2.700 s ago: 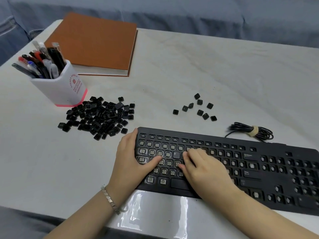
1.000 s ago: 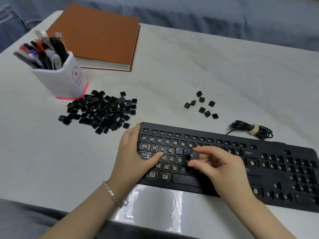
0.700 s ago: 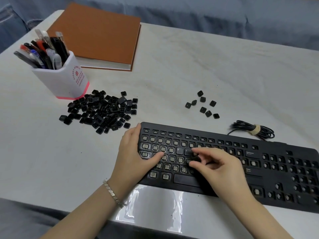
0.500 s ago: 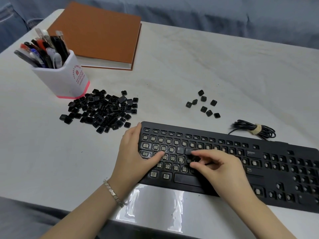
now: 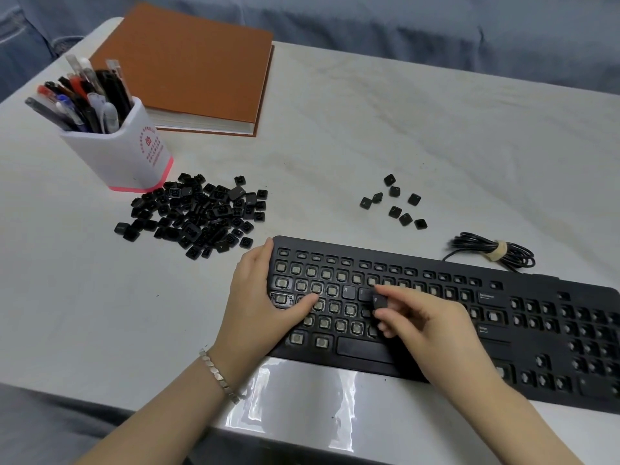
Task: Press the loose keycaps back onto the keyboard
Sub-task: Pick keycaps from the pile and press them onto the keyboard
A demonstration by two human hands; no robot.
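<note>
Pinching keycap (image 5: 379, 301), right grip (image 5: 432, 333) hovers above keyboard (image 5: 496, 345).

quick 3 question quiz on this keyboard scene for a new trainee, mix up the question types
1. True or false: the right hand pinches a keycap just above the keyboard.
2. Fill in: the left hand rests on the keyboard's ____ end.
3. Pick one: the large keycap pile lies
A. in the left hand
B. on the table beside the pen holder
C. on top of the keyboard

Key: 1 true; 2 left; 3 B
</note>
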